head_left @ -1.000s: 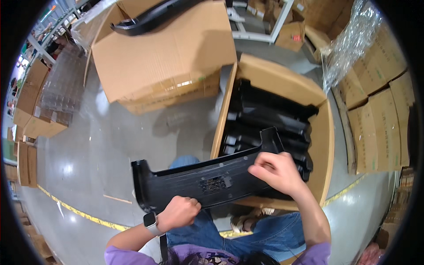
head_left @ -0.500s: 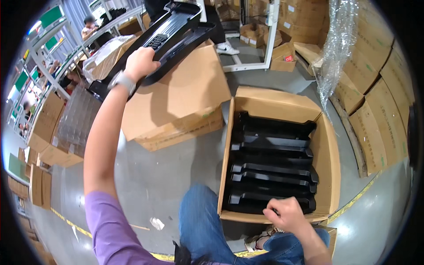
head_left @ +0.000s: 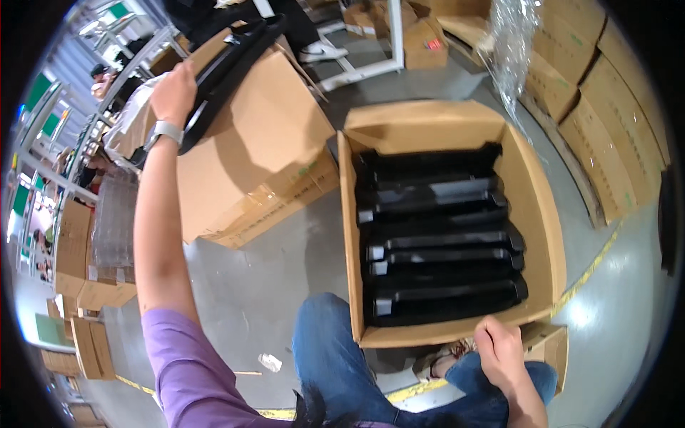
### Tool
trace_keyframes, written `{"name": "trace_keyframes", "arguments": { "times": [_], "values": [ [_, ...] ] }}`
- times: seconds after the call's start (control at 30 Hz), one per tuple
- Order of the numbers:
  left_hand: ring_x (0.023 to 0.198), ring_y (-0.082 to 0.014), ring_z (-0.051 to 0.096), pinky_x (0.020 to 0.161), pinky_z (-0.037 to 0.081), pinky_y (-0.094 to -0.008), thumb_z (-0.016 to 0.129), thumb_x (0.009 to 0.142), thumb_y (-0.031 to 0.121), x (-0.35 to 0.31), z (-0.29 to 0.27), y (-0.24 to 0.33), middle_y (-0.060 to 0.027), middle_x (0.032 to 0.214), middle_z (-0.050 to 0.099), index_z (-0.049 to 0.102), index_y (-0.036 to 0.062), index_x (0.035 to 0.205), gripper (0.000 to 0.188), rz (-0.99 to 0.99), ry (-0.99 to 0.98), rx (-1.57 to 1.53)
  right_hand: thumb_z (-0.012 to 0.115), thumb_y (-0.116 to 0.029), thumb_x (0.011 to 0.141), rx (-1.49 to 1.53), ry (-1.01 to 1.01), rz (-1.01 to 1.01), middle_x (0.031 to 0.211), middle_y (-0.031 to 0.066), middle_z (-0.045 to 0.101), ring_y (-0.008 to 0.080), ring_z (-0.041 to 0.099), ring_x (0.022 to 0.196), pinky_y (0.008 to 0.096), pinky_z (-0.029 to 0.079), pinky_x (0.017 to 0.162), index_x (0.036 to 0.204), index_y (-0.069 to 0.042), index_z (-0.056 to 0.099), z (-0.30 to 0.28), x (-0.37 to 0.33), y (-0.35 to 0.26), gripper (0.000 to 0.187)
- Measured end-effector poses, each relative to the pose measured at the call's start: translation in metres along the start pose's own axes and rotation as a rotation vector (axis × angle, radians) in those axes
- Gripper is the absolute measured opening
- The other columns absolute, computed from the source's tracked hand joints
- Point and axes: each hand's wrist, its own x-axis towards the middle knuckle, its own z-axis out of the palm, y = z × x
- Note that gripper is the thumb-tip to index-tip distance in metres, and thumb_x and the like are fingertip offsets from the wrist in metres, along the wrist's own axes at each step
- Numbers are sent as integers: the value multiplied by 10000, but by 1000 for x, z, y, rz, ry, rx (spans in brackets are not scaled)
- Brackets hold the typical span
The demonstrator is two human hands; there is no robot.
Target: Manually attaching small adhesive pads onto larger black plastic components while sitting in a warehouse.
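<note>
On left cardboard carton: long black moulded panel, lying aslant. Left hand: at panel edge, grip impossible to tell. Right hand: well apart, loosely curled, beside open carton of similar panels. Advisable: support at both ends, level handling, no scraping on cardboard edges.

Glossy grey floor, yellow line; white metal frame beyond.

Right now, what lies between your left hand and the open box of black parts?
The head view shows a black piece beside the left hand, another cardboard box, then grey floor.
</note>
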Motion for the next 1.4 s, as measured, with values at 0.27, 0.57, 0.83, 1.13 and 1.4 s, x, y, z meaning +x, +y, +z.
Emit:
{"name": "trace_keyframes", "arguments": {
  "times": [0.27, 0.57, 0.83, 1.13, 1.4],
  "values": [
    [668, -388, 601, 606, 467, -468, 569, 850, 186, -174, -49, 204, -210, 699, 596, 614, 34, 799, 166, 209, -515, -1042, 626, -100, 795, -244, -138, -198, 734, 109, 602, 305, 607, 673, 367, 492, 589, 804, -37, 604, -7, 10, -5, 67],
    [628, -271, 642, 544, 498, -355, 645, 801, 428, -359, -67, 407, -141, 623, 617, 548, 6, 899, 444, 750, -725, -807, 580, -101, 667, -461, -553, -336, 678, 55, 528, 172, 601, 554, 300, 460, 417, 728, -48, 538, -10, -32, -9, 91],
    [629, -158, 629, 480, 486, -272, 529, 825, 161, -401, -2, 479, -24, 677, 624, 560, 93, 779, 88, 765, -396, -441, 581, -123, 641, -420, -441, -311, 619, 61, 499, 164, 573, 524, 280, 443, 401, 657, -44, 517, -11, -55, -2, 104],
    [626, -220, 641, 482, 486, -337, 577, 837, 211, -281, -39, 413, -78, 642, 619, 515, 110, 707, 176, 865, -234, -536, 598, -139, 649, -417, -377, -350, 633, 59, 463, 143, 555, 496, 263, 411, 363, 654, -18, 580, -9, -62, -10, 123],
    [652, -377, 574, 569, 453, -432, 638, 830, 250, -144, -125, 272, -203, 641, 559, 601, 14, 700, 272, 855, -566, -1092, 599, -112, 698, -279, -423, -454, 775, 79, 473, 151, 572, 480, 295, 453, 384, 701, -21, 561, -10, -35, -28, 98]
  ]
}}
